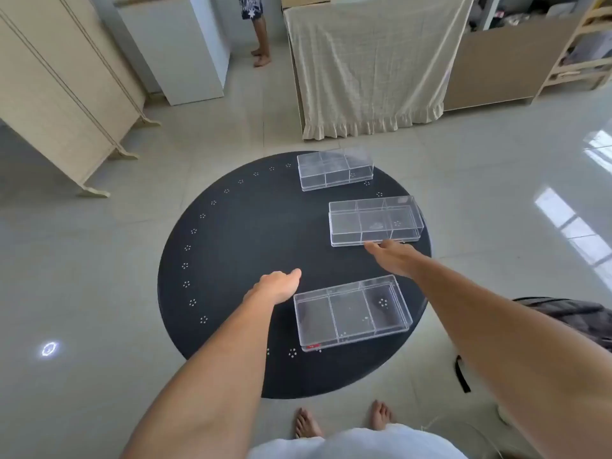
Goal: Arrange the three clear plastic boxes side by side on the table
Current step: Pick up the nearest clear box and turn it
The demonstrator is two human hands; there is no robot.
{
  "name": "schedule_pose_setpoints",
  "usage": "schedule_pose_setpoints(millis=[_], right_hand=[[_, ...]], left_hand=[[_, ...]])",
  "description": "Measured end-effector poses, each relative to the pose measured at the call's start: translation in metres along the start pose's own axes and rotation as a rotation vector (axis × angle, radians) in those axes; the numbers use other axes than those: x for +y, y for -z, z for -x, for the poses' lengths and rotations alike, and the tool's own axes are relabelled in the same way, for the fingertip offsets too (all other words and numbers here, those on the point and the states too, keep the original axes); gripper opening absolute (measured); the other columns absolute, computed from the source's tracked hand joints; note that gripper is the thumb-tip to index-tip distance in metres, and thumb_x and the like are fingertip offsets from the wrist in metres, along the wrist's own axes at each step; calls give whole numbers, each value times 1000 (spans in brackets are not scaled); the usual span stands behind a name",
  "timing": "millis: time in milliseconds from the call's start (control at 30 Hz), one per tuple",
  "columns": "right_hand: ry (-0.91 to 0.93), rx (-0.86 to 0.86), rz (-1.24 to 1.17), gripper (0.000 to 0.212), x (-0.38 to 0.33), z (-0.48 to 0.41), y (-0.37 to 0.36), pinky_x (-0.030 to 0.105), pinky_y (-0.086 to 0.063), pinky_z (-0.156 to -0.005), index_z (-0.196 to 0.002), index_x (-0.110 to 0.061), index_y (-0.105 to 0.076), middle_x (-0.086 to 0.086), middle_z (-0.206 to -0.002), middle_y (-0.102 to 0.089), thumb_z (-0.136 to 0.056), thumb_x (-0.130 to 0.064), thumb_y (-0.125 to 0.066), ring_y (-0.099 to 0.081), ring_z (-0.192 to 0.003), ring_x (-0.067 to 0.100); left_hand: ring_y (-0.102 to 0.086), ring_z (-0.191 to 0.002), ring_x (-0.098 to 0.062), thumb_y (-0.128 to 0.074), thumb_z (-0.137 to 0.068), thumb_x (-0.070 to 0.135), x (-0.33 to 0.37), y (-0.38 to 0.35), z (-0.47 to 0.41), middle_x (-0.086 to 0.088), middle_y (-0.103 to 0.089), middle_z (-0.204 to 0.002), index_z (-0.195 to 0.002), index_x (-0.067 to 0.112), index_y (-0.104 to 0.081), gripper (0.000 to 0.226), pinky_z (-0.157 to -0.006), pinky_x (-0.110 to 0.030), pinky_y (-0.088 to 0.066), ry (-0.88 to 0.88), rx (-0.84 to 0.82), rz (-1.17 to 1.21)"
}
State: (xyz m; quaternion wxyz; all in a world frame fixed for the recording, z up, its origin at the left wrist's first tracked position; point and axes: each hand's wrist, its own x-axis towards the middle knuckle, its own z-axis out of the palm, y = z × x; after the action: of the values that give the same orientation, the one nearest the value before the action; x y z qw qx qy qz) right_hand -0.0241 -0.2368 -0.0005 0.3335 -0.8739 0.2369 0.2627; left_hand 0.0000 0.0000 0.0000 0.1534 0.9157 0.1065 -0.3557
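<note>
Three clear plastic boxes with inner dividers lie on a round black table [231, 246]. The far box [335, 169] sits near the table's back edge. The middle box [376, 220] lies at the right edge. The near box [352, 313] lies closest to me, slightly rotated. My right hand [392, 256] reaches over the table with its fingers at the near side of the middle box; whether it touches it I cannot tell. My left hand [276, 286] hovers just left of the near box's far corner, fingers curled loosely, holding nothing.
The table stands on a tiled floor. A cloth-covered cabinet [367, 67] stands behind it, a folding screen [59, 94] at the left, shelves [583, 44] at the far right. Another person's legs [260, 38] show at the back. A dark bag [569, 318] lies right of the table.
</note>
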Motion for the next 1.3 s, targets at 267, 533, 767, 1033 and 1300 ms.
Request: schedule_pose_setpoints(millis=[267, 533, 767, 1033, 1300], right_hand=[[-207, -24, 4, 71, 26, 7, -27, 51, -38, -107, -149, -8, -28, 19, -150, -37, -97, -55, -23, -43, -132, 38], [-228, 34, -54, 64, 22, 5, -35, 45, -46, -99, -140, -2, -41, 21, -140, -47, -95, -46, -29, -55, -117, 40], [-204, 84, -157, 56, 18, 8, -33, 47, -51, -95, -132, 1, -48, 20, -129, -55, -96, -40, -35, -57, -113, 37], [-104, 246, -370, 53, 28, 20, -40, 40, -47, -89, -131, -7, -44, 14, -123, -56, -90, -41, -48, -55, -105, 29], [34, 332, -498, 54, 44, 42, -55, 46, -48, -97, -131, -18, -44, 5, -125, -53, -82, -32, -63, -52, -113, 25]], left_hand=[[-69, -85, -26, -32, -87, 52, -5, -24, 1, -6, -70, -98, -120, 16, -59, 56, -80, -38, -55, 100, -67, 152], [-72, -76, -25, -42, -81, 43, 7, -26, -1, -12, -71, -96, -115, 12, -62, 51, -66, -36, -59, 106, -100, 286], [-69, -90, -28, -43, -81, 46, 11, -24, -6, -11, -64, -113, -123, 13, -59, 56, -64, -36, -59, 91, -21, 367], [-61, -92, -26, -39, -75, 49, 1, -35, 6, -10, -63, -109, -111, 9, -58, 57, -81, -45, -58, 3, 165, 496], [-57, -89, -14, -56, -86, 24, -13, -45, 30, -1, -59, -109, -106, 18, -47, 22, -62, -23, -43, -114, 285, 690]])
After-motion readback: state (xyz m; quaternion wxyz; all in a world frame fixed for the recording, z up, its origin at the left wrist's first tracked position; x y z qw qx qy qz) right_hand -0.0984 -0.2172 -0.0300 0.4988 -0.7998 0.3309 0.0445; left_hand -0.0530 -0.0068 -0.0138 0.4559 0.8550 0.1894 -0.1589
